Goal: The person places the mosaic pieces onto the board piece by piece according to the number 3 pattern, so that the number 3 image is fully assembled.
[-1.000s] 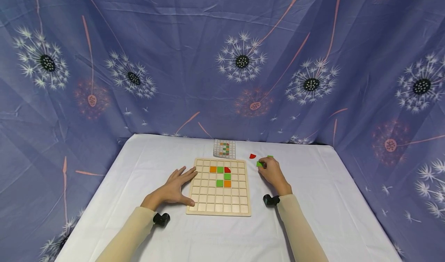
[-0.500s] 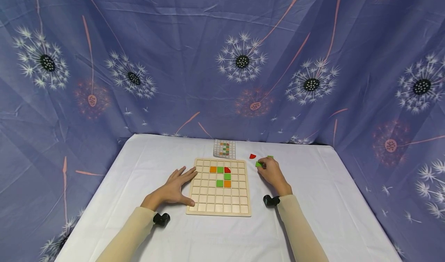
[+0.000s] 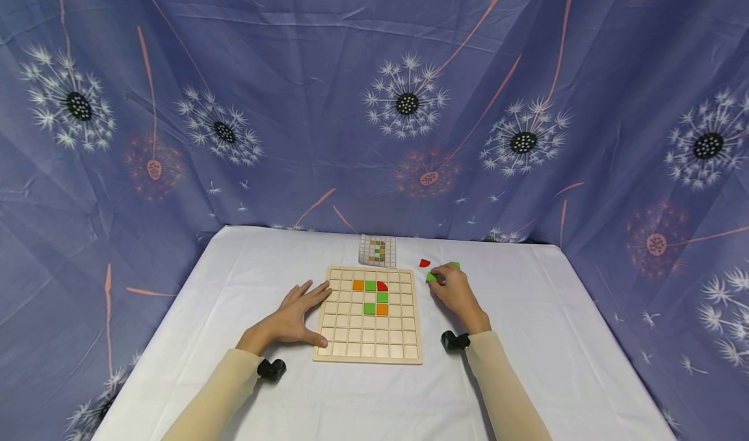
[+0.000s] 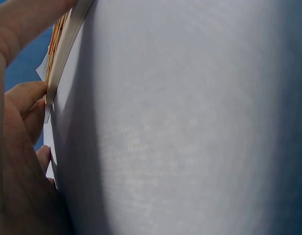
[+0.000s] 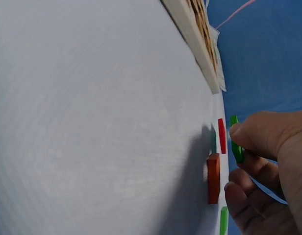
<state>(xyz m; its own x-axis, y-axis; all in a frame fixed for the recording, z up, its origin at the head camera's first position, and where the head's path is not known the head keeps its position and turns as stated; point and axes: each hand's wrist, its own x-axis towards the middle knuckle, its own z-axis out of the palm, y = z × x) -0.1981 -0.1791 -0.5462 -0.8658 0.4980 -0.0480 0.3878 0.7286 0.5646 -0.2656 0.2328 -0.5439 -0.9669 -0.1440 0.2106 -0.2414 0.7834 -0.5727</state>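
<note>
My left hand (image 3: 289, 319) lies spread along the left edge of a wooden grid board (image 3: 345, 345), fingertips and thumb on its rim. In the left wrist view the fingers (image 4: 26, 95) touch the board's side. Set in the board's squares are orange, green and red tiles, among them a quarter-round red tile (image 3: 382, 286). To the right of the board, my right hand (image 3: 458, 293) pinches a green tile (image 5: 234, 121) between thumb and fingers. Below that hand, an orange tile (image 5: 213, 178) rests on the cloth; the hand hides it in the head view.
Behind the board lies a printed pattern card (image 3: 366, 253). A loose red quarter-round tile (image 3: 424, 263) sits right of it, and another green tile (image 3: 455, 265) shows behind the right hand. White cloth (image 3: 263, 408) covers the table; a blue dandelion-print curtain (image 3: 328, 103) hangs around it.
My right hand has shifted slightly left with the green tile in its fingers, showing more of the green tile behind it. The left hand and the board have stayed put.
</note>
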